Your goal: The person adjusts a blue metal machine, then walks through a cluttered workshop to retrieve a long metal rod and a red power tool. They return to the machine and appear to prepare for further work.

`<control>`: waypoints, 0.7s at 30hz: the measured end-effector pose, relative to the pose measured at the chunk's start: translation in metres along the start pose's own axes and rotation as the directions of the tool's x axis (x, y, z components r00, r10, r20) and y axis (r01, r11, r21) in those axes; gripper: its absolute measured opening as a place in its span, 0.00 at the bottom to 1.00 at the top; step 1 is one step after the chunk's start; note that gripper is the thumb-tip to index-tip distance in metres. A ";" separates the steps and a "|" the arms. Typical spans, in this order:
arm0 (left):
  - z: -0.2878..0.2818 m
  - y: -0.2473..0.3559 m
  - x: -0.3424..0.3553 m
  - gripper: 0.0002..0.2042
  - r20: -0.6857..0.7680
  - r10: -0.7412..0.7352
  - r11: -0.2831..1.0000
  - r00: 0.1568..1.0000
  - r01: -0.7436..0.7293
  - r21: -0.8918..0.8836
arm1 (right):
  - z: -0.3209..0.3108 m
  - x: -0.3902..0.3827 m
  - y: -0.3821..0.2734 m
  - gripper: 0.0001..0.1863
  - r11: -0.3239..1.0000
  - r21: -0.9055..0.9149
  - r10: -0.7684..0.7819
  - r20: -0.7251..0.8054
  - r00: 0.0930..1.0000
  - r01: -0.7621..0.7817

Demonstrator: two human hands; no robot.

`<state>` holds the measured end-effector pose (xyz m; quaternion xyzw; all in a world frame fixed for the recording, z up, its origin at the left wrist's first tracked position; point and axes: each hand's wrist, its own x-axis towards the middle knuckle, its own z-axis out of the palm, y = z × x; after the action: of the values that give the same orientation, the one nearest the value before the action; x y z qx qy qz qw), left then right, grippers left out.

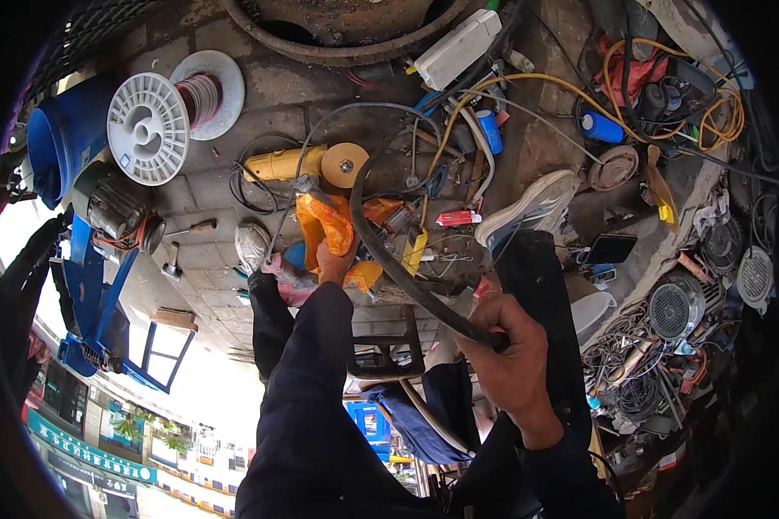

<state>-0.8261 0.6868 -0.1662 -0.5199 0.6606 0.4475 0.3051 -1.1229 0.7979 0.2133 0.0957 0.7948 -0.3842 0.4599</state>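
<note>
My right hand (512, 353) is closed around the end of a thick black rubber hose (388, 259), which arches up and away across the middle. Lower down on the ground, my left hand (332, 264) grips the edge of a crumpled orange plastic bag (322, 223); some of its fingers are hidden by the bag. Just beyond the bag lies a yellow angle grinder (287, 165) with a round disc. A red-and-white small box (459, 218) and a yellow strip-like piece (415, 251) are to the right of the bag.
A white spool of wire (148, 128), a blue bucket (50, 147) and an electric motor (111, 201) stand at the left. A hammer (172, 261) lies near them. Blue cylinders (489, 131), an orange cord (571, 85) and heaped motor parts (676, 304) fill the right. A round metal rim (346, 54) is at the far side.
</note>
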 end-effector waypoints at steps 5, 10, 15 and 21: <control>0.021 -0.035 0.027 0.29 -0.115 0.088 0.967 0.989 -0.113 -0.227 | 0.003 0.001 -0.001 0.13 0.998 -0.058 -0.031 0.026 0.999 0.033; 0.021 -0.021 0.018 0.33 -0.260 0.149 0.988 0.954 -0.137 0.065 | 0.004 0.001 -0.006 0.13 0.995 -0.072 -0.063 0.043 0.997 0.066; 0.013 0.052 -0.053 0.19 -0.501 0.045 0.982 0.864 0.054 0.182 | 0.005 0.001 -0.009 0.13 0.981 -0.094 -0.163 0.055 0.985 0.167; -0.016 0.112 -0.102 0.13 -0.466 0.182 0.978 0.866 -0.210 -0.008 | 0.008 0.000 -0.020 0.14 0.934 -0.205 -0.274 0.113 0.955 0.293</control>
<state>-0.9051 0.7210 -0.0401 -0.5503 0.7502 0.3584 0.0766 -1.1275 0.7785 0.2219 -0.0872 0.8182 -0.3601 0.4397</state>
